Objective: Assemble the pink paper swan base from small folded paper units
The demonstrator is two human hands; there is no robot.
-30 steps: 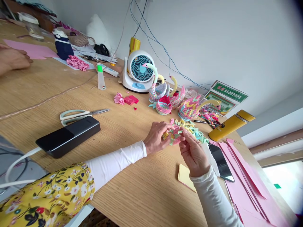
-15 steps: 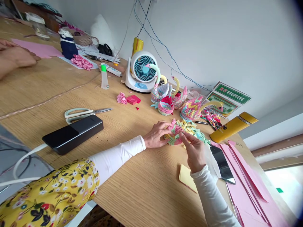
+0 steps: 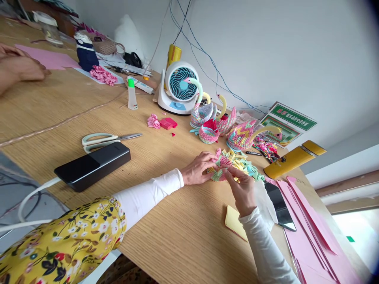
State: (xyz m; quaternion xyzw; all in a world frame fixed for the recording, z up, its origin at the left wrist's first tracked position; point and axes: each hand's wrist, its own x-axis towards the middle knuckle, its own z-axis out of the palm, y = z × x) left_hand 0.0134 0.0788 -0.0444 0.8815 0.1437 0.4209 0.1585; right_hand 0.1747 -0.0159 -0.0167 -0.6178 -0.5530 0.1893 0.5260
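My left hand point(image 3: 199, 169) curls its fingers round the left side of a pink and green folded-paper piece point(image 3: 218, 176) made of small interlocked units. On its right side, my right hand point(image 3: 240, 185) pinches with thumb and forefinger at the piece's edge; whatever small part lies between the fingertips is hidden. Behind both hands spreads a pile of loose yellow and green folded paper pieces point(image 3: 241, 161). A stack of pale yellow paper point(image 3: 235, 223) lies in front of my right wrist.
Finished paper swans point(image 3: 241, 134) stand behind the pile, near a white fan point(image 3: 181, 85). Scissors point(image 3: 102, 140) and a black power bank point(image 3: 93, 165) lie to the left. A yellow flask point(image 3: 293, 159), phone point(image 3: 280, 205) and pink sheets point(image 3: 310, 236) are right. Another person's hands point(image 3: 22, 67) rest far left.
My right hand's fingers have shifted slightly left and down against the paper piece. My left hand keeps its hold. The whole view has moved a little.
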